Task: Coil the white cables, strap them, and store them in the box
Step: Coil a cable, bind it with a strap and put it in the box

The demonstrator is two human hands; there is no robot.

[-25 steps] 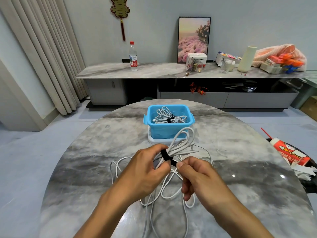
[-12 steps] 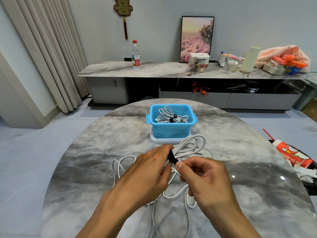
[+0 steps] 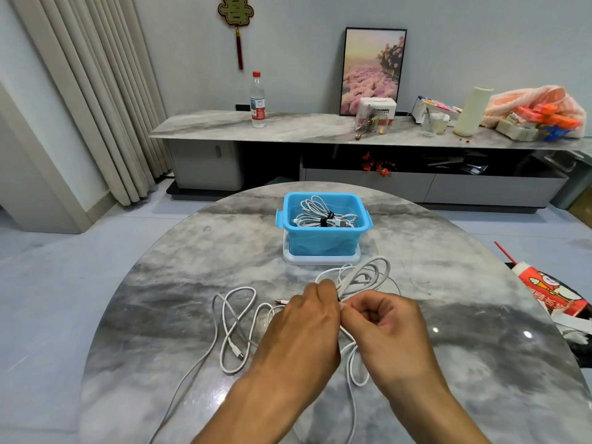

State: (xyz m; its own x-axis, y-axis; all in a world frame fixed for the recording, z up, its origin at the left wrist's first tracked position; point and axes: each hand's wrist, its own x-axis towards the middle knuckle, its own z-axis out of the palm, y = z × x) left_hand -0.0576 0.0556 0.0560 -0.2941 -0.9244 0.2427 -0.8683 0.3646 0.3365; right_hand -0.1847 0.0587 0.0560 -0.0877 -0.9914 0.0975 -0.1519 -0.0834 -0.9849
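Observation:
A coiled white cable (image 3: 368,277) is held over the round marble table (image 3: 160,299), just in front of the blue box (image 3: 323,241). My left hand (image 3: 304,328) grips the coil at its middle, where a black strap is almost fully hidden by my fingers. My right hand (image 3: 384,328) pinches the same spot from the right, fingertips against the left hand. Inside the blue box lie strapped white cables (image 3: 320,216). Another loose white cable (image 3: 234,331) sprawls on the table to the left of my hands.
The blue box stands on a white lid (image 3: 320,259). A red and white package (image 3: 551,293) lies off the table's right edge. Behind, a long marble sideboard (image 3: 304,129) carries a water bottle (image 3: 258,100), a framed picture and other clutter. Curtains hang at the left.
The coil has swung right and down toward the table. My hands have closed together over the black strap, which now hardly shows. The camera has tilted slightly.

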